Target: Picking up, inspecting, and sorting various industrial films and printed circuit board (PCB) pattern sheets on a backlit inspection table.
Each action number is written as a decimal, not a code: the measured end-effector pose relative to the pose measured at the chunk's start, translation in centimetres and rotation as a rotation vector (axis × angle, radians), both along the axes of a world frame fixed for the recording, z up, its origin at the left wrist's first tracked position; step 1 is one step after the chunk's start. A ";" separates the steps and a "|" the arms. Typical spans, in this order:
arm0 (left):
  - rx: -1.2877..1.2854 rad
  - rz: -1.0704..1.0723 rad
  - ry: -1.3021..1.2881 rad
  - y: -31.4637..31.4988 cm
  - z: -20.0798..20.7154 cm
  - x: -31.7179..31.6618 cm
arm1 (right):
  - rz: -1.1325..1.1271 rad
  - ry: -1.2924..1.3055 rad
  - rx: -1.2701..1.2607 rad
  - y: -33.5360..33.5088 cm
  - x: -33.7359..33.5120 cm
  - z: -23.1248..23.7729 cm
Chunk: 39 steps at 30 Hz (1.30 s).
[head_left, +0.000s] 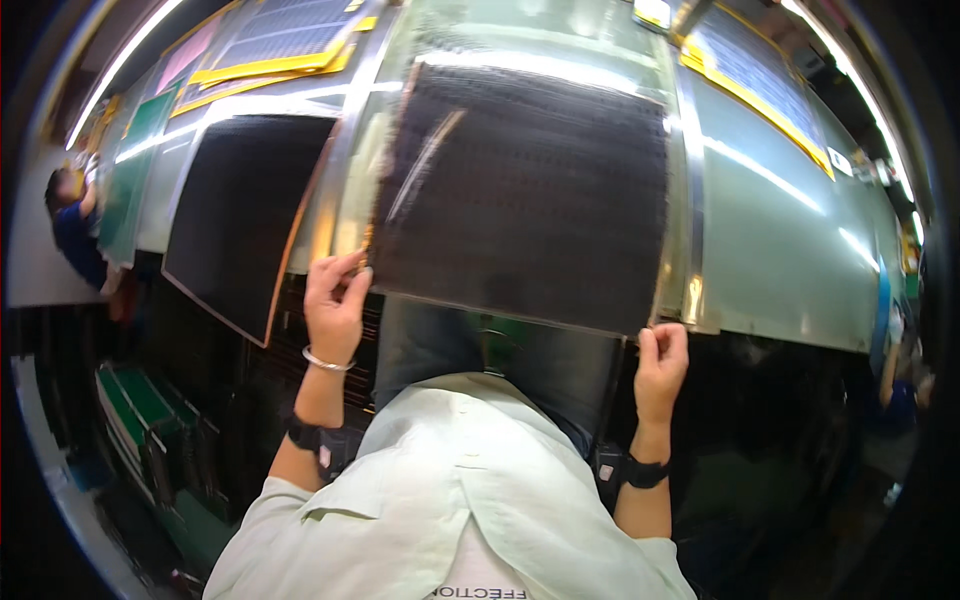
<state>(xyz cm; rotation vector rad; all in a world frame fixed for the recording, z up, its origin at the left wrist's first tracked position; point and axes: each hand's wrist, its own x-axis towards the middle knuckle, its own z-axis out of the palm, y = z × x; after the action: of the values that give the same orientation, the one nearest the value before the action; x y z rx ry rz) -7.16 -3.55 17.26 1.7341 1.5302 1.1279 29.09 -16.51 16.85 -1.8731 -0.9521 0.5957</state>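
A large, thin, dark rectangular panel (pixel 520 200) with copper-coloured edges lies over the pale green table and juts past its near edge toward my body. A bright streak of glare crosses its upper left part. My left hand (pixel 335 305) pinches the panel's left edge close to the near corner, thumb against fingers. At the near right corner, my right hand (pixel 660 365) grips the panel between thumb and fingers. A bracelet circles my left wrist, and dark bands sit on both forearms.
Left of me, a second dark panel (pixel 245 210) overhangs the table edge. Metal strips (pixel 690 200) divide the glassy green tabletop (pixel 770 240). Yellow-edged sheets (pixel 285 40) lie at the back left, another yellow-edged sheet (pixel 760 80) back right. A person (pixel 75 230) stands far left; another person's arm (pixel 890 370) shows far right.
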 end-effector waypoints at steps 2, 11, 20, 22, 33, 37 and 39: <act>-0.038 0.077 0.061 0.2 1.6 1.6 | 0.010 -0.080 -0.034 0.0 0.5 0.0; 0.034 0.128 0.076 -0.4 -0.2 1.1 | 0.047 0.040 0.021 -1.0 0.7 -0.6; 0.034 0.021 0.150 0.1 0.0 1.8 | -0.001 -0.003 0.014 -1.0 1.1 0.2; 0.044 0.062 0.176 0.3 0.2 1.9 | -0.070 -0.084 0.022 -0.3 0.4 1.0; 0.140 -0.372 0.740 1.9 3.4 1.1 | 0.571 -1.061 -0.132 17.3 10.7 4.5; 0.136 -0.513 0.770 3.7 5.3 0.6 | 0.552 -1.116 -0.184 23.7 12.6 3.3; 0.124 -0.535 0.747 6.0 5.6 1.5 | 0.568 -1.122 -0.140 24.8 12.9 3.0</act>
<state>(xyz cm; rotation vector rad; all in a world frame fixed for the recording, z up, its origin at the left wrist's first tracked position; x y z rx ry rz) -5.67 2.46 22.83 2.6206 1.2294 0.3090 41.97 8.29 19.83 -2.0292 -2.2459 -0.1711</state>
